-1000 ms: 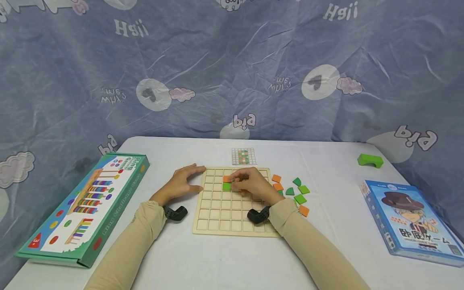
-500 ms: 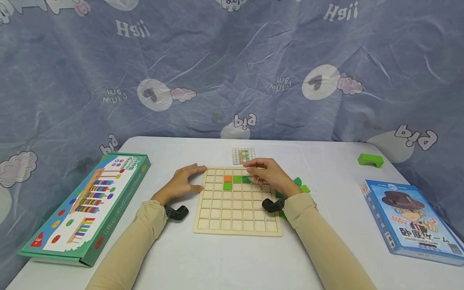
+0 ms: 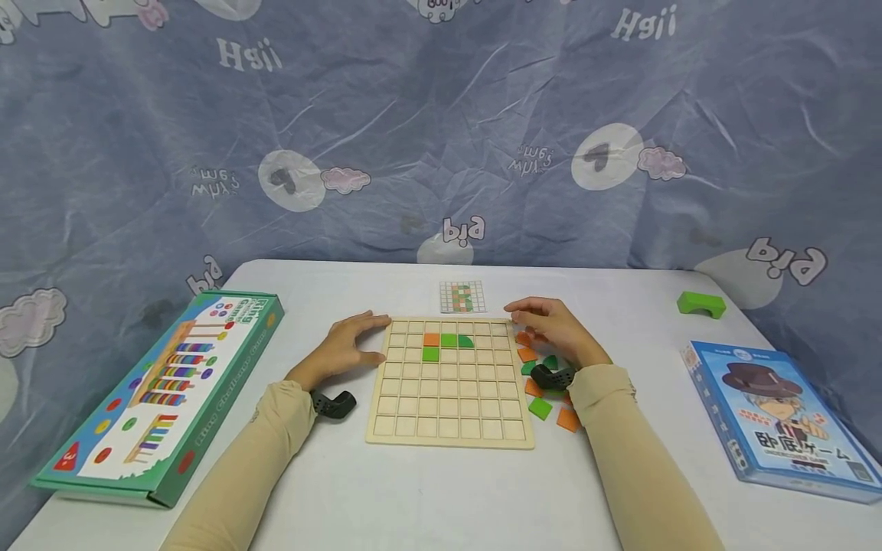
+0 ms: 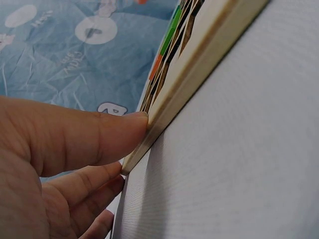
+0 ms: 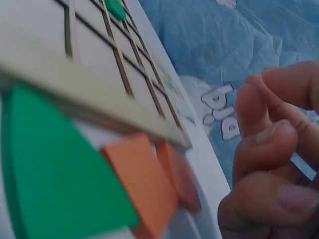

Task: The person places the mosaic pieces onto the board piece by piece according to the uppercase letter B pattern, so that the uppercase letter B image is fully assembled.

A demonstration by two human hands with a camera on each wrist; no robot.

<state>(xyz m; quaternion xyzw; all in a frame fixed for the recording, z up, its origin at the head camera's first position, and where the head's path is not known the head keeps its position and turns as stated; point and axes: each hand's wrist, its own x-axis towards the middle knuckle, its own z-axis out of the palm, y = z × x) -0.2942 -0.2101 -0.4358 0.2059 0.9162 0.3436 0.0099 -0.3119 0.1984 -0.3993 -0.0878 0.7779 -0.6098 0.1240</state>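
- At the left edge of the pale square wooden grid board [image 3: 430, 406], the left hand [image 3: 342, 349] rests with fingers spread and relaxed, the thumb touching the board's side and fingertips at its far left corner.
- Just beside the board's far right corner, the right hand [image 3: 553, 329] hovers with loosely bent, released fingers.
- In the board's far half, an orange square tile [image 3: 431, 339], a light green square tile [image 3: 449, 340] and a dark green quarter-round tile [image 3: 465, 341] sit side by side, left to right; a second light green square tile [image 3: 430, 354] lies nearer, directly below the orange one.
- Along the board's right edge, loose orange and green tiles [image 3: 540, 409] lie scattered on the white tabletop [image 3: 386, 497], some partly hidden by the right hand and its black wrist device [image 3: 553, 377].
- Just beyond the board's far edge lies a small printed grid card [image 3: 462, 297].
- Well left of the board is a long green illustrated box [image 3: 165, 383].
- Well right of it are a blue illustrated box [image 3: 785, 421] and, farther back, a bright green arch-shaped block [image 3: 701, 304].
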